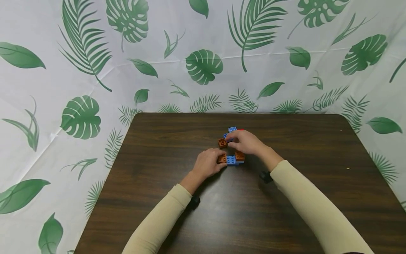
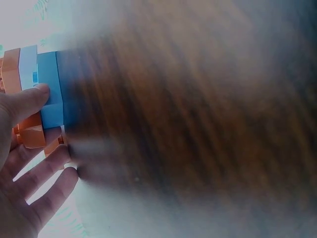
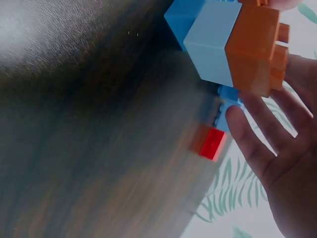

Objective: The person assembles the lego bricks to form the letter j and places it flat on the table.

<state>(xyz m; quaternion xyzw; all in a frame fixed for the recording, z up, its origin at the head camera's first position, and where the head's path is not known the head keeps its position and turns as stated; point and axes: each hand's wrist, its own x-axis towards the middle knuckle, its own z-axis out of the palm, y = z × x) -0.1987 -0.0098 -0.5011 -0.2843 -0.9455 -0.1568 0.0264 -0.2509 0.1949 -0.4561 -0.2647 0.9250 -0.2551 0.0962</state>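
Centrally on the dark wooden table (image 1: 165, 211), a small cluster of toy bricks is being handled by two hands in cream sleeves. The left hand (image 1: 207, 164) is seen resting at the left end of a low stack of bricks (image 1: 232, 159), which is made of a blue brick with brown bricks on top; in the left wrist view a thumb (image 2: 29, 101) is pressed against the blue brick's side while the other fingers are curled loosely beneath the stack of bricks (image 2: 37, 94), so the stack is gripped between thumb and fingers. The stack lies on the table just in front of the person, near the middle.

Just beyond it, the right hand (image 1: 247, 142) is held over a second group: a loose brown brick (image 1: 222, 143), a blue brick (image 1: 232, 129) and a red brick (image 3: 212, 143) that is partly hidden in the head view. In the right wrist view the fingers (image 3: 257, 144) are seen spread and relaxed beside the bricks, with nothing clearly pinched; whether the fingertips touch the brown brick cannot be told. A white backdrop with green leaf prints (image 1: 203, 65) is hung behind and around the table.
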